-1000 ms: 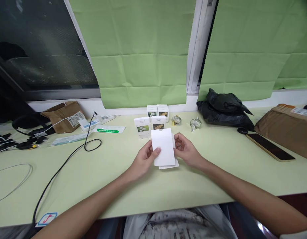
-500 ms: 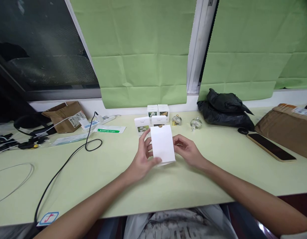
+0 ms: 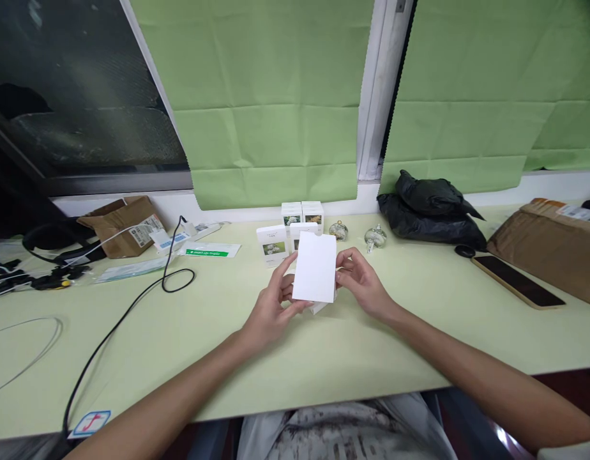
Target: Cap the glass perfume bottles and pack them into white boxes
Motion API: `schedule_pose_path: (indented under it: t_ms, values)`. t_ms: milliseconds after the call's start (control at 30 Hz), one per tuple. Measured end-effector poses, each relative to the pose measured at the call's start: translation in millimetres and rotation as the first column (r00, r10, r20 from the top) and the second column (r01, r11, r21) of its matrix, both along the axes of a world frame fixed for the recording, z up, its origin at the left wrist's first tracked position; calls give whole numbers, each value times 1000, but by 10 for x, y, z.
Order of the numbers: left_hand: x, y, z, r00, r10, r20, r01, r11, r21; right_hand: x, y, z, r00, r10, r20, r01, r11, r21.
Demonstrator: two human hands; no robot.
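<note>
Above the table, a white paper box (image 3: 315, 268) is held up with a blank face toward me and a small notch at its top edge. My left hand (image 3: 272, 305) grips its left side, thumb at the bottom corner and fingers behind. Bent fingers of my right hand (image 3: 363, 284) pinch the right edge. A white flap (image 3: 320, 308) shows below the box. Just behind stand a white box with a flower picture (image 3: 272, 246) and several similar boxes (image 3: 313, 209), one partly hidden. Two round glass bottles (image 3: 339, 230) lie to their right.
At the right are a black plastic bag (image 3: 429, 214), a phone (image 3: 518, 281) and a large brown package (image 3: 548, 246). An open cardboard box (image 3: 125, 227), a green-white packet (image 3: 212, 250) and a black cable (image 3: 117, 324) lie on the left. Green blinds (image 3: 276, 128) hang behind the table.
The white box has risen slightly and tilted, and a flap now shows beneath it. My right hand has moved up a little along its edge. The view has shifted slightly.
</note>
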State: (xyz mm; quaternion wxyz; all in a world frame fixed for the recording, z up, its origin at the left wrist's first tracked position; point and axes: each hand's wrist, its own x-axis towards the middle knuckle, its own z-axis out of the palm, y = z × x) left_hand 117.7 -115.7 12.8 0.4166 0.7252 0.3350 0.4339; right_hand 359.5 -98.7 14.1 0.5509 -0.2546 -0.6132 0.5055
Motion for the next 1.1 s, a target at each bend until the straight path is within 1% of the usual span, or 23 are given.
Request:
schedule_pose_path:
  t_ms: [100, 300, 467, 633, 767, 833, 900, 967, 1100]
  values:
    - [-25, -12, -17, 999, 0, -50, -1, 1000, -3, 12, -10, 32, 1000, -18, 4, 18, 1000, -8]
    - [-29, -10, -26, 995, 9, -99, -2, 998, 70, 29, -19, 62, 1000, -14, 5, 14, 999, -52]
    - [-48, 8, -30, 989, 18, -147, -2, 994, 110, 22, -22, 65, 1000, 11, 5, -11, 999, -41]
    - [-20, -6, -19, 995, 8, -97, 1, 996, 91, 2, -19, 63, 999, 43, 4, -42, 998, -35]
    - [-5, -31, 47, 996, 39, -74, -32, 995, 99, 12, 25, 23, 999, 37, -7, -37, 998, -49]
    - [-8, -47, 87, 998, 8, -55, -3, 996, 91, 19, 50, 0, 999, 25, -26, -26, 998, -56]
    - [-10, -57, 106, 998, -51, -21, 53, 997, 63, 23, 58, -10, 999, 0, -32, -2, 999, -54]
    - [-5, -55, 96, 998, -66, 20, 65, 997, 28, 21, 41, -5, 1000, -11, 6, 11, 999, -36]
    - [23, -14, 22, 996, 10, 84, -6, 999, -39, 8, -42, 26, 993, -3, 120, 1, 1000, 16]
